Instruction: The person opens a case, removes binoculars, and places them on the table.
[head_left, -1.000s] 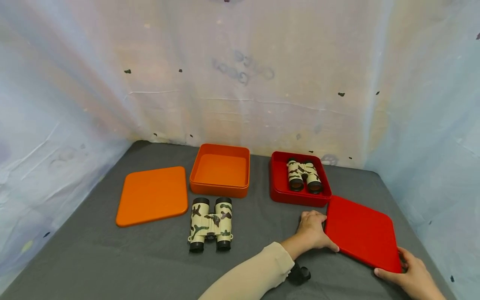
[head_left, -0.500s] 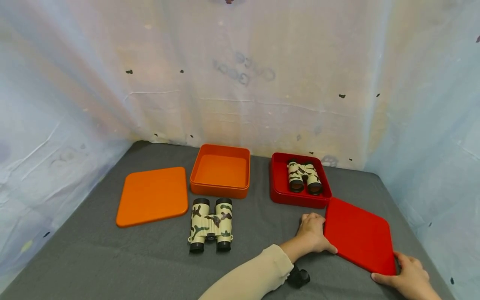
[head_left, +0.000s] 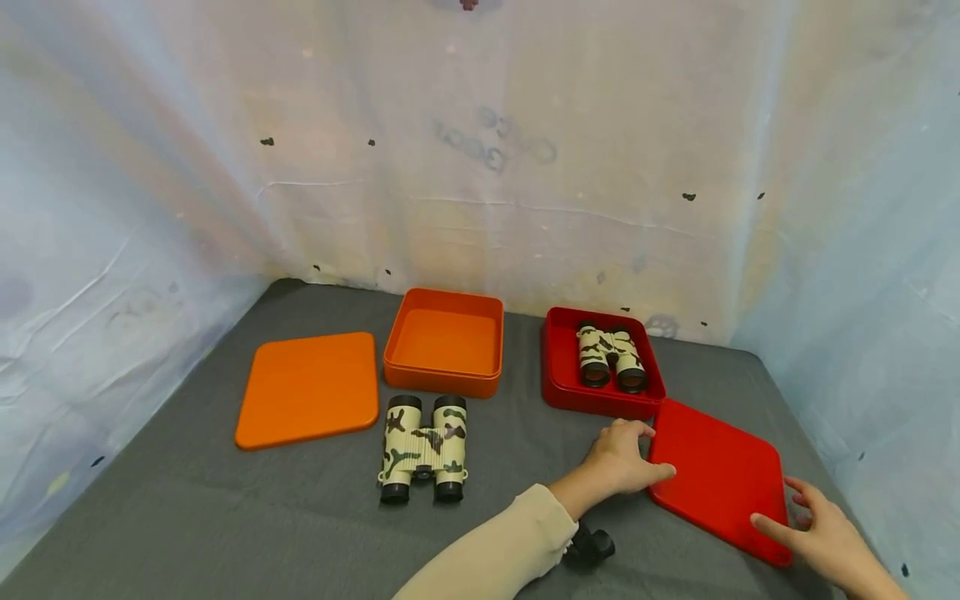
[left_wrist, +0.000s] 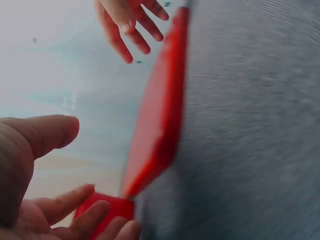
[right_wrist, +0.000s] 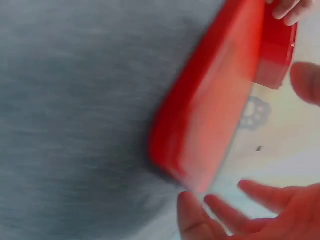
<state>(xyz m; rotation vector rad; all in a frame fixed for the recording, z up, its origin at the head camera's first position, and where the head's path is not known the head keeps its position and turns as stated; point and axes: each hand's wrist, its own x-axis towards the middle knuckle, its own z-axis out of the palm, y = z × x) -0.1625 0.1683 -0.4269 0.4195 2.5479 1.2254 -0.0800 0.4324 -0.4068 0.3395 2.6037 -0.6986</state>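
Observation:
A flat red lid (head_left: 716, 479) lies on the grey cloth, its far corner by the front right corner of a red box (head_left: 600, 402). Camouflage binoculars (head_left: 611, 358) lie inside that box. My left hand (head_left: 621, 460) is beside the lid's left edge, thumb and fingers spread and holding nothing. At the lid's near right corner is my right hand (head_left: 821, 533), its fingers apart and off the lid. In the left wrist view, a gap shows between the left fingers (left_wrist: 92, 215) and the lid (left_wrist: 157, 115). The right wrist view shows the right fingertips (right_wrist: 189, 205) just off the lid's corner.
An orange box (head_left: 442, 382) with nothing in it stands at the back, left of the red one. Its orange lid (head_left: 309, 390) lies further left. A second pair of camouflage binoculars (head_left: 422, 450) rests in front of the orange box. Pale cloth walls (head_left: 480, 158) enclose the table.
Both hands gripped the red lid's edges and shifted it slightly; now they have let go and drawn a little away. The lid has settled flat on the cloth.

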